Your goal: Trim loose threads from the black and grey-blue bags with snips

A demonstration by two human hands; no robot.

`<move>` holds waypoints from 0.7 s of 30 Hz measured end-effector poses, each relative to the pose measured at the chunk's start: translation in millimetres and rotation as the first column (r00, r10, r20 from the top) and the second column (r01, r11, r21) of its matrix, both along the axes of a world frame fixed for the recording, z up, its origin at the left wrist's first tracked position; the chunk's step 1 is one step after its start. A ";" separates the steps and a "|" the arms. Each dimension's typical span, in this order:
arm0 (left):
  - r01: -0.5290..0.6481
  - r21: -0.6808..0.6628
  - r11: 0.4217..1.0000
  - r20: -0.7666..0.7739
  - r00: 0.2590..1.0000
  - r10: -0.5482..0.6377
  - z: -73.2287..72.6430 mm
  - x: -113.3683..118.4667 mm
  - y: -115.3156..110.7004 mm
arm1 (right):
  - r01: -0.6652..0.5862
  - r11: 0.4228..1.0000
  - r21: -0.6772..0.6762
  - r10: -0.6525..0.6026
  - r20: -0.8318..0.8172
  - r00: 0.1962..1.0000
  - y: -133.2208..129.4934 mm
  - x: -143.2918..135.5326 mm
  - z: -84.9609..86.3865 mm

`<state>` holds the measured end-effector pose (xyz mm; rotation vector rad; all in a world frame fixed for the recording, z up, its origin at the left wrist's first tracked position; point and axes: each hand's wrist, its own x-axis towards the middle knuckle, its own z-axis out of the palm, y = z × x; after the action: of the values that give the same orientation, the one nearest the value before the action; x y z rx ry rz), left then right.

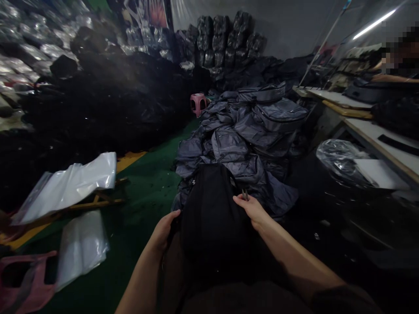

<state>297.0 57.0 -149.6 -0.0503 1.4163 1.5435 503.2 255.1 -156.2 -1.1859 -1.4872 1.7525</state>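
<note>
A black backpack (211,209) lies across my lap, its top end pointing away from me. My left hand (166,226) is closed on the left side of the backpack, thumb on top and the other fingers mostly hidden below the edge. At the right side, my right hand (253,210) is closed around small thread snips (245,194), whose metal tips point up and away from me. That hand also rests against the bag's right edge. Just beyond the backpack lies a heap of dark grey bags (242,131).
Dark goods pile up on the left (108,96). Clear plastic bags (83,244) and a pink stool (29,281) are at lower left; another pink stool (198,104) stands farther back. A worktable (386,139) runs along the right, with a person behind it.
</note>
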 end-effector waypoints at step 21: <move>0.282 -0.250 0.926 -0.940 0.159 -0.302 57.8 -12.8 32.5 | -0.297 0.937 0.183 0.305 -0.014 0.952 -50.8 2.7 42.5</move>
<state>284.1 89.6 -91.8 1.4099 2.2078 1.1505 505.9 204.3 -113.7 -0.8597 -1.8361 1.7761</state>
